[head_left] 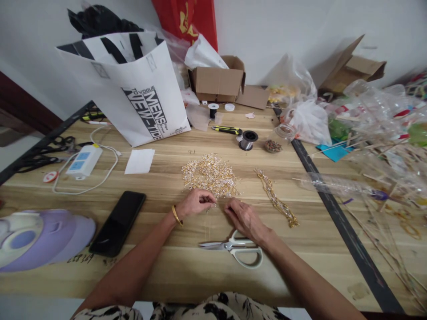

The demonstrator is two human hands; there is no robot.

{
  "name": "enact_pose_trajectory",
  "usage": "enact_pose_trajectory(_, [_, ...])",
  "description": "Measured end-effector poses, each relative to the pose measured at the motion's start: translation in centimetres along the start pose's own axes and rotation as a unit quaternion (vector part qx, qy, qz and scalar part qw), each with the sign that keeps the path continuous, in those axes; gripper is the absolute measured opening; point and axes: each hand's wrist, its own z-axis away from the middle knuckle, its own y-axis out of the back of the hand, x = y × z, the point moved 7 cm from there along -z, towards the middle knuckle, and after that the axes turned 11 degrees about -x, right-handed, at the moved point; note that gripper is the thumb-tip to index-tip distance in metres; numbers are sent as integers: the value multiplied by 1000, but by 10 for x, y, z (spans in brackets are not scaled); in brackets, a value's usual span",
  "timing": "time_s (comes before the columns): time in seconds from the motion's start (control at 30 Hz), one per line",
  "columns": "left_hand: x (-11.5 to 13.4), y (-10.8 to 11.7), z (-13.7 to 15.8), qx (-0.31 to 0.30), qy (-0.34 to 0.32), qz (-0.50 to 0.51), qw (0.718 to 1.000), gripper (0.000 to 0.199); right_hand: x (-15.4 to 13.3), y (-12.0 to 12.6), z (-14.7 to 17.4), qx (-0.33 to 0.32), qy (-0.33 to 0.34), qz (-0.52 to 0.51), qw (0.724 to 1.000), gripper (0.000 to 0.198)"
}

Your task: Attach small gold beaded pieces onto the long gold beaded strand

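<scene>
My left hand [197, 202], with a gold bangle [177, 216] at the wrist, is closed in a pinch at the near edge of a pile of small gold and clear pieces [210, 172]. Something tiny shows at its fingertips, too small to name. To the right of it, my right hand [246, 217] has its fingers pressed together close above the table; what they hold, if anything, is hidden. Scissors with white handles [247, 258] lie just below the right hand, blades pointing left. Further right rests a bundle of gold beaded strands [278, 200].
A black phone [117, 223], a purple and white device [46, 240] and a power strip [84, 161] lie on the left. Behind the pile are a wire spool [248, 140], a utility knife [227, 130] and a large white bag [140, 95]. Plastic bags and sticks crowd the right side.
</scene>
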Motion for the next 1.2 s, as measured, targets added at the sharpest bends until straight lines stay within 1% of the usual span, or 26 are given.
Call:
enact_pose_trajectory(0.17, [-1, 1, 1, -4, 8, 16, 1000, 10, -6, 2, 1, -5, 12, 42, 999, 13])
enact_pose_trajectory(0.33, [0, 0, 0, 12, -4, 16, 1000, 13, -16, 7, 1, -19, 14, 97, 995, 15])
enact_pose_trajectory(0.47, [2, -1, 0, 22, -17, 28, 999, 11, -26, 11, -1, -68, 10, 133, 989, 16])
enact_pose_trajectory(0.57, [2, -1, 0, 27, -19, 52, 998, 10, -33, 20, 2, -96, -6, 135, 986, 13])
enact_pose_trajectory(0.67, [2, 0, 1, 31, -17, 74, 997, 12, -42, 28, 12, -129, -11, 138, 982, 9])
enact_pose_trajectory(0.77, [2, 3, 2, 39, -16, 93, 995, 14, -52, 26, 27, -188, -7, 145, 971, 2])
enact_pose_trajectory(0.9, [2, 7, 3, 54, -8, 116, 992, 17, -58, 15, 48, -220, -11, 152, 964, 35])
enact_pose_trajectory(0.97, [1, 8, 4, 63, 2, 132, 989, 21, -58, 11, 54, -198, -29, 153, 968, 44])
enact_pose_trajectory(1.03, [2, 9, 5, 74, 10, 147, 986, 22, -59, 9, 58, -173, -38, 138, 974, 46])
enact_pose_trajectory(1.07, [2, 10, 5, 79, 12, 153, 985, 21, -59, 8, 59, -171, -42, 130, 976, 46])
enact_pose_trajectory(1.13, [3, 12, 6, 92, 10, 167, 982, 20, -59, 10, 61, -184, -49, 107, 976, 47])
enact_pose_trajectory(1.2, [4, 13, 7, 104, 6, 188, 977, 18, -57, 14, 64, -208, -63, 62, 974, 47])
